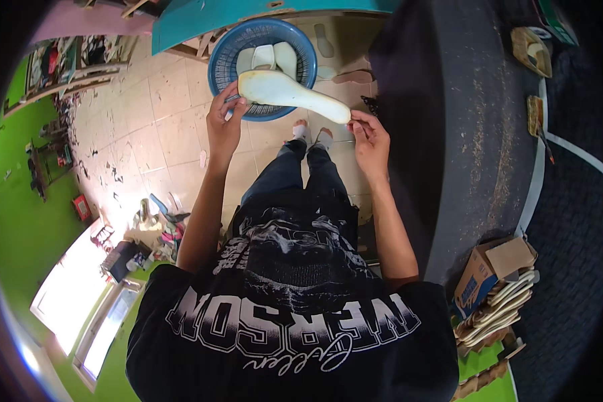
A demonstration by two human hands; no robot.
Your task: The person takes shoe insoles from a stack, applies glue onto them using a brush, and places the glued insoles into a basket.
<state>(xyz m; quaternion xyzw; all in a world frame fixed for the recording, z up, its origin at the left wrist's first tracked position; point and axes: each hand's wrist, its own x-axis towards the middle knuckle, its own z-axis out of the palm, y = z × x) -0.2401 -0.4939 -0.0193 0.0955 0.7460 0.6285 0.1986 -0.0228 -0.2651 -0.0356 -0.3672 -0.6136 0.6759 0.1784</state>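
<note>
A long cream-white shoe sole (291, 92) is stretched level between my two hands, above a round blue plastic basket (216, 67). My left hand (224, 124) pinches its broad end, thumb on the near side. At the narrow end, my right hand (370, 141) grips the tip between thumb and fingers. Inside the basket lie several more pale soles (285, 57), partly hidden by the one I hold.
A dark grey worktop (479, 134) with brown crumbs runs along my right, bearing a small woven basket (532, 52). A cardboard box (492, 268) and stacked soles (499, 311) stand nearer. Loose soles (323, 40) and scraps lie on the tiled floor (167, 100). A teal tabletop (208, 15) is ahead.
</note>
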